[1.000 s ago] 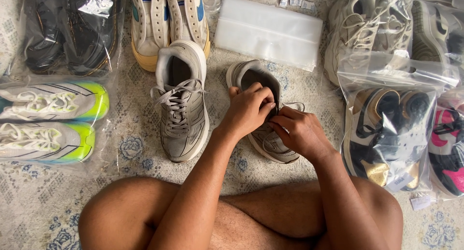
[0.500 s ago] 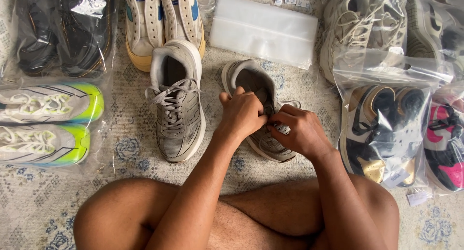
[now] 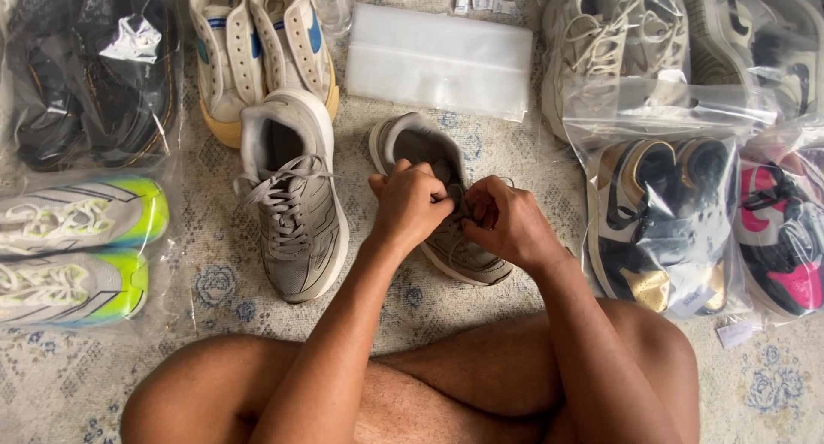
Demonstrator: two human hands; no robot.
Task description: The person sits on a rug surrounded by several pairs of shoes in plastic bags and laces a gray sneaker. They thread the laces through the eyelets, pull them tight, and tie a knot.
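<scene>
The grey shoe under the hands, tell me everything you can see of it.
The grey shoe is a low sneaker, mesh-like upper with a pale sole, lying on the patterned rug with its heel opening toward the top of the view and toe toward the person. The left hand and right hand cover its lace area, fingers pinching the laces. Its laced twin lies beside it, apart. The toe shows just below the hands.
</scene>
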